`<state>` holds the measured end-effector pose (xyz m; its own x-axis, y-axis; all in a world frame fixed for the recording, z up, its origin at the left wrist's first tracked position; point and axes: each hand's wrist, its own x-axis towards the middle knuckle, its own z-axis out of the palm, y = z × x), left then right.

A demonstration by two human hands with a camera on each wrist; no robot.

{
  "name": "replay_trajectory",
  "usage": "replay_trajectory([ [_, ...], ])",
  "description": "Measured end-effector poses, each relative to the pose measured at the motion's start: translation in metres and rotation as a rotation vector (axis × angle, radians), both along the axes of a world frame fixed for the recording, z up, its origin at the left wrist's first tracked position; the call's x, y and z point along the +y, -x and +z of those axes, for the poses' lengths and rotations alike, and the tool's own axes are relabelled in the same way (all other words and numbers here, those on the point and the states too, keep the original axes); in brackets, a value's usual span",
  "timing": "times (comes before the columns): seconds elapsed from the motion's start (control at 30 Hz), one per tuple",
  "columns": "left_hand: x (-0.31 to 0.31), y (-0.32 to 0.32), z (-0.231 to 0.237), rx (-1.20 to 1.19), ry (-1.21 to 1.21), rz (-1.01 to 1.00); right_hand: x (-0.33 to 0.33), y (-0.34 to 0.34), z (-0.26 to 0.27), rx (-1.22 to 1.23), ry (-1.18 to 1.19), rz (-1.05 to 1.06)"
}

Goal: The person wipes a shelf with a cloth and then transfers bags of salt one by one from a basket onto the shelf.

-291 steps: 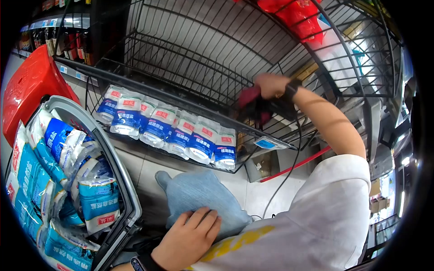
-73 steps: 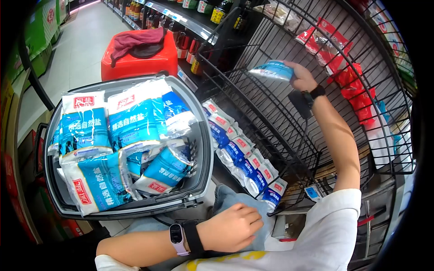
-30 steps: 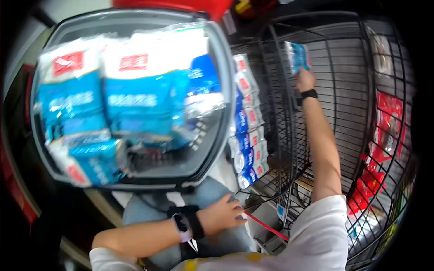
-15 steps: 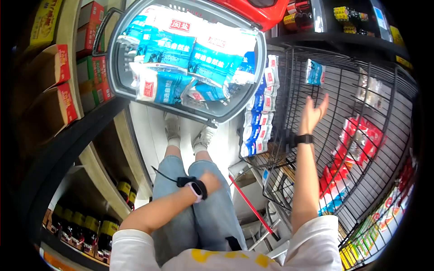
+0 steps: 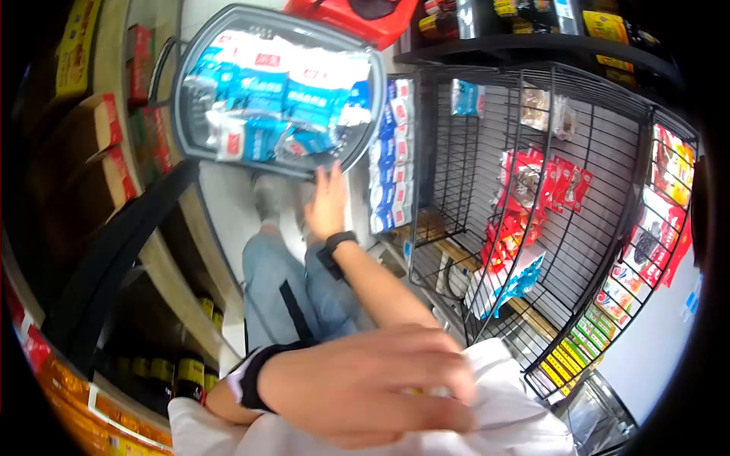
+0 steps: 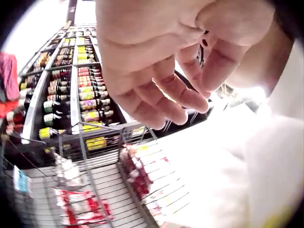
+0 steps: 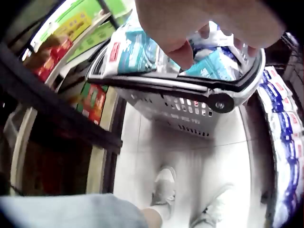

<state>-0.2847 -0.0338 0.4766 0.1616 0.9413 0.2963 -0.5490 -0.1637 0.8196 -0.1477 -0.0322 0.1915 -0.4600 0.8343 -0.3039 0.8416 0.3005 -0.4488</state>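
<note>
My right hand [image 5: 327, 201] reaches to the near rim of a grey shopping basket [image 5: 353, 166], fingers extended and holding nothing. In the right wrist view, this hand [image 7: 204, 23] hangs over the basket's edge, above the packed salt bags [image 7: 135, 52]. These are blue-and-white plastic bags with red labels. My left hand [image 5: 372, 380] is raised close in front of the head camera, its fingers loosely bent. Nothing shows in its grasp in the left wrist view, where its fingers [image 6: 166, 102] curve downward. A single salt bag [image 5: 468, 99] is at the far end of the black wire rack [image 5: 487, 152].
A row of blue-and-white salt bags [image 5: 391, 156] fills the narrow front shelf between basket and rack. Red packets [image 5: 525, 178] lie inside the rack. A red stool [image 5: 365, 19] stands behind the basket. Wooden shelving [image 5: 163, 289] with a dark rail borders the left.
My right hand carried a salt bag into the rack, let go of it at the far end, then swung left to the basket. My left hand has risen from my lap toward the head camera.
</note>
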Motion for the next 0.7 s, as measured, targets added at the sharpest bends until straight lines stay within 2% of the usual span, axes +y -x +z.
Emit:
replay_trajectory([
  [0.03, 0.005, 0.001, 0.01, -0.221, -0.133, -0.054, -0.002, 0.002, 0.004, -0.004, -0.012, -0.08],
  [0.1, 0.002, -0.012, 0.032, -0.418, -0.228, -0.08, 0.014, -0.002, 0.015, 0.077, -0.08, -0.159],
  [0.13, -0.005, -0.028, 0.048, -0.744, -0.17, 0.006, 0.029, -0.007, 0.015, 0.084, -0.062, -0.186],
  [0.23, 0.004, -0.045, 0.067, -1.135, -0.141, 0.107, 0.075, -0.017, 0.023, 0.114, -0.063, -0.259],
  [0.33, 0.026, -0.053, 0.073, -1.108, -0.212, 0.128, 0.11, -0.036, 0.019, 0.119, -0.029, -0.265],
  [0.37, 0.029, -0.057, 0.078, -1.186, -0.136, 0.088, 0.119, -0.042, 0.013, 0.102, -0.031, -0.263],
  [0.43, 0.048, -0.065, 0.078, -1.241, -0.054, 0.048, 0.136, -0.046, 0.008, 0.116, 0.152, -0.341],
  [0.5, 0.07, -0.075, 0.07, -1.243, -0.119, 0.05, 0.146, -0.047, -0.005, 0.098, 0.092, -0.331],
  [0.57, 0.083, -0.079, 0.063, -1.248, -0.038, 0.008, 0.153, -0.059, -0.014, 0.147, 0.165, -0.179],
  [0.6, 0.09, -0.08, 0.058, -1.253, 0.004, -0.022, 0.156, -0.059, -0.015, 0.175, 0.123, -0.129],
  [0.63, 0.097, -0.082, 0.052, -1.259, 0.047, -0.052, 0.157, -0.056, -0.012, 0.118, 0.159, -0.147],
  [0.7, 0.108, -0.089, 0.04, -1.326, -0.008, -0.101, 0.158, -0.05, -0.008, 0.251, 0.319, -0.246],
])
